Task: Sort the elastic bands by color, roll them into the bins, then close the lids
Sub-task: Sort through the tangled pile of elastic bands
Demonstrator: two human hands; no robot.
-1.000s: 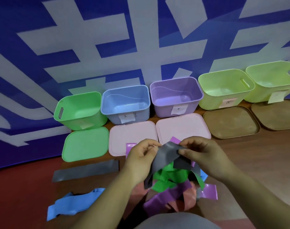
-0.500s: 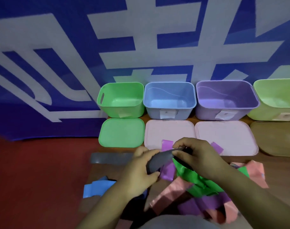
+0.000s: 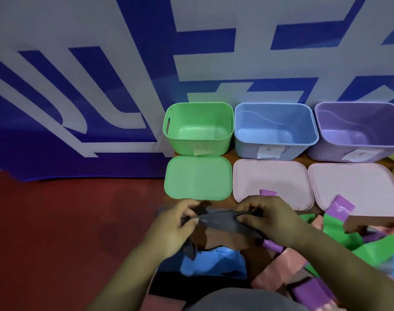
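Left hand (image 3: 173,225) and right hand (image 3: 272,218), close together half a second ago, now pinch opposite ends of the grey band (image 3: 218,222), pulled into a flat dark strip just in front of the green lid (image 3: 198,178).

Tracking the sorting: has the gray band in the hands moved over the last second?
Yes, leftward: the gray band was in front of the right pink lid, now in front of the green lid and left pink lid.
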